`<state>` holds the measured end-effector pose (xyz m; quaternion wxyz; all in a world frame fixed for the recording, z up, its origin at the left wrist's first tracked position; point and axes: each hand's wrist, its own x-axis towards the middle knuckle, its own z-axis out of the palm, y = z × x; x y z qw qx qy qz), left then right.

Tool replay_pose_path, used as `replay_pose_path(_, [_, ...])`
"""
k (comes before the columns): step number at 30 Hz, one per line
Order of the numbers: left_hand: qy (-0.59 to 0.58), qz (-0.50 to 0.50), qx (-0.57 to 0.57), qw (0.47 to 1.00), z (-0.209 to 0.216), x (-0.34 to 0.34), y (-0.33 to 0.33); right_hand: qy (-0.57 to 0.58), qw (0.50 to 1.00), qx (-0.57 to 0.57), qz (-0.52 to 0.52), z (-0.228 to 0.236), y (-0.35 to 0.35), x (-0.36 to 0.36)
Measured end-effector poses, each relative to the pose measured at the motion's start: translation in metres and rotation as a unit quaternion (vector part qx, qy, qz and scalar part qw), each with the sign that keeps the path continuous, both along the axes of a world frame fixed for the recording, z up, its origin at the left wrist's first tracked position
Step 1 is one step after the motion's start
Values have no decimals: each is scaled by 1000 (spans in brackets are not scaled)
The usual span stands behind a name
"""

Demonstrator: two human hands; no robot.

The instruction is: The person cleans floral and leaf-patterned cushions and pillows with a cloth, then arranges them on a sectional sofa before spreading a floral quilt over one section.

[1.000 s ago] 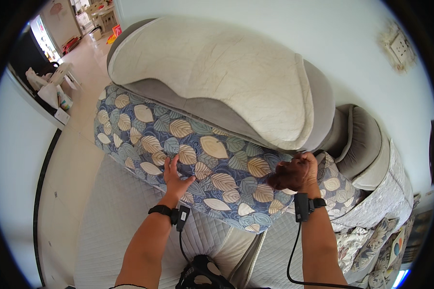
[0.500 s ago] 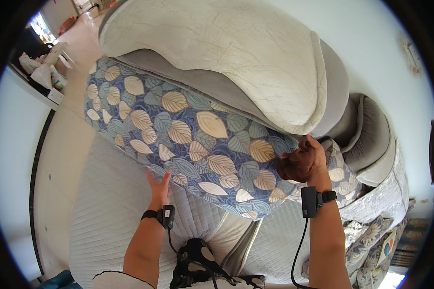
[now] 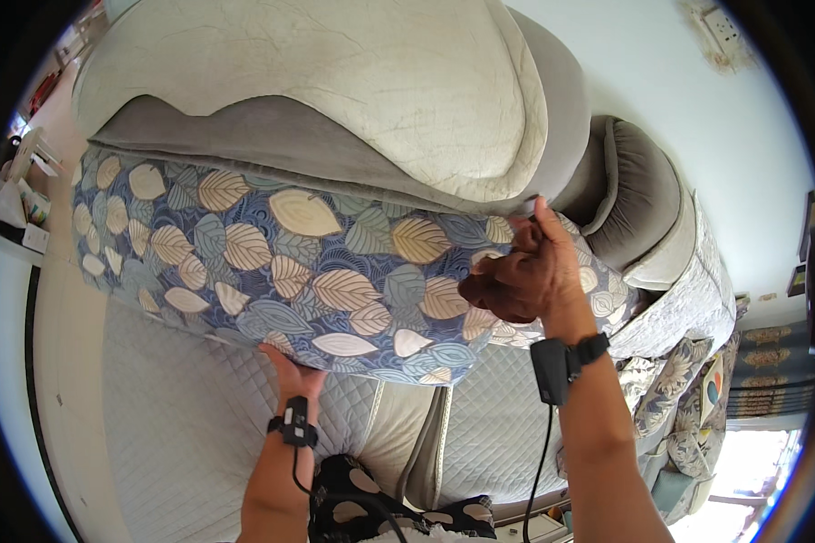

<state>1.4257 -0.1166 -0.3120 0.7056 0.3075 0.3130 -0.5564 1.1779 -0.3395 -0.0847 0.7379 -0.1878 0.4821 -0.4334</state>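
Observation:
A long seat cushion (image 3: 244, 249) in blue fabric with cream and grey-blue leaves lies across the sofa before me. At its near edge is my left hand (image 3: 297, 373), its thumb against the fabric and its other fingers hidden beneath the cushion. My right hand (image 3: 527, 267) is closed over the cushion's right part, fingers curled and thumb raised beside the grey back cushion (image 3: 272, 136). What those fingers hold, if anything, does not show. A cream cover (image 3: 380, 63) drapes over the back cushion. Both wrists carry strapped black devices with cables.
Below the patterned cushion spreads a grey quilted sofa cover (image 3: 172, 398). To the right sit a dark grey cushion (image 3: 647, 185) and several patterned pillows (image 3: 670, 394). A wall with a socket (image 3: 723, 29) rises behind the sofa. Pale floor (image 3: 72, 380) runs along the left.
The view has shifted right, so the sofa appears further left. My left hand has gone further under the cushion's near edge. My right hand remains curled near its right end.

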Motion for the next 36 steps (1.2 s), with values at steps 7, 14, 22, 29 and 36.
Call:
replay_pose_path(7, [-13, -45, 7, 999, 2, 6, -17, 251, 949, -182, 64, -27, -16, -19])
replay_pose_path(14, [49, -79, 53, 994, 10, 0, -27, 603, 785, -122, 78, -86, -59, -75])
replay_pose_path(22, [47, -137, 119, 982, 23, 14, -29, 409, 848, 161, 297, -47, -72, -45])
replay_pose_path(29, [29, -92, 93, 991, 27, 5, -37, 330, 921, 44, 204, -66, -73, -52])
replay_pose_path(36, [46, -29, 78, 995, 22, 4, -50, 347, 908, -18, 234, -43, -70, -59])
